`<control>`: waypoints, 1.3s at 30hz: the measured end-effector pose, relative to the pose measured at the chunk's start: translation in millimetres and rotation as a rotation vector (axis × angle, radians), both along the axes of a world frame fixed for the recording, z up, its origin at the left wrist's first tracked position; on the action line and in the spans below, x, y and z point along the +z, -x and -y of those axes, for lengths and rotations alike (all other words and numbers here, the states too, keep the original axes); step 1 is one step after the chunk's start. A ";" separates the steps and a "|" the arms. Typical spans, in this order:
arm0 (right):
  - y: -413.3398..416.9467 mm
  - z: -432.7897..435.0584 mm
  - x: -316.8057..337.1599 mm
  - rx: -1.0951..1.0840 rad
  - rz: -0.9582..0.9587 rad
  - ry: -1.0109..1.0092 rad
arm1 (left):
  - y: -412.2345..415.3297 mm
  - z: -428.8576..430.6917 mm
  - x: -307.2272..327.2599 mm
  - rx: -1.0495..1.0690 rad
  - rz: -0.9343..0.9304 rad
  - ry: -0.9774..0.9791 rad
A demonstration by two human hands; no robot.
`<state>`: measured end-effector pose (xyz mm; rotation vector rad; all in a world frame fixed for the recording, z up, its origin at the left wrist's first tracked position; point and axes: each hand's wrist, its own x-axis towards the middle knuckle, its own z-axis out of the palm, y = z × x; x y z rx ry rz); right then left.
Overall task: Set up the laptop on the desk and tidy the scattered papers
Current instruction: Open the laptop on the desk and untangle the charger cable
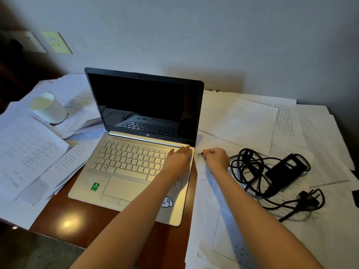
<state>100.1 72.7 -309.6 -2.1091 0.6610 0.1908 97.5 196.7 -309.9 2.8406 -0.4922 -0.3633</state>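
The left hand [179, 162] lay flat, fingers straight, on the keyboard's far right corner. The right hand [217, 159] pinched the plug [201, 153] just beside that edge. The tabletop [58, 210] was strewn with papers [244, 123] around the open laptop [126, 156]. The charger [287, 169] lay to its right, a cup [48, 108] to its left.

Desk [73, 220]: brown glossy wood, set against the wall; a bare part shows from 6 to 7 o'clock.
Laptop [124, 189]: silver, lid open, screen dark; stands at the centre, its front on the bare wood.
Left papers [29, 152]: printed sheets in loose overlapping heaps, 8 to 11 o'clock, reaching the laptop's left side.
Right papers [250, 121]: white sheets, overlapping, 1 to 5 o'clock, covering the wood there.
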 end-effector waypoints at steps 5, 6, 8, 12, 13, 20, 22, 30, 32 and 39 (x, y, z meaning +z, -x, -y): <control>-5.0 -7.9 -7.3 -0.040 -0.013 -0.037 | 0.4 0.3 1.1 -0.004 -0.056 -0.074; -5.2 -8.8 -8.0 -0.041 -0.019 -0.041 | -0.6 0.8 2.2 -0.001 -0.056 -0.066; -4.6 -9.9 -9.0 -0.052 -0.023 -0.056 | -3.7 0.9 2.7 -0.004 -0.044 -0.058; -4.5 -11.4 -8.8 -0.084 -0.032 -0.083 | -9.2 0.8 1.2 -0.018 -0.012 -0.088; -4.9 -11.8 -9.1 -0.092 -0.035 -0.092 | -10.2 1.3 1.0 -0.024 -0.006 -0.105; -3.9 -16.3 -10.5 -0.129 -0.034 -0.079 | -13.9 5.9 4.3 -0.062 0.039 -0.203; -2.8 -16.4 -10.3 -0.122 -0.037 -0.069 | -14.1 5.7 4.6 -0.072 0.050 -0.223; -8.6 -22.3 -7.6 -0.196 -0.067 -0.142 | -13.6 4.5 7.9 -0.057 0.037 -0.204; -7.5 -25.5 -6.7 -0.184 -0.049 -0.116 | -14.9 1.6 7.5 -0.050 0.027 -0.181; -2.1 -19.7 -5.9 -0.229 -0.037 -0.096 | -16.4 0.4 9.7 -0.085 0.020 -0.152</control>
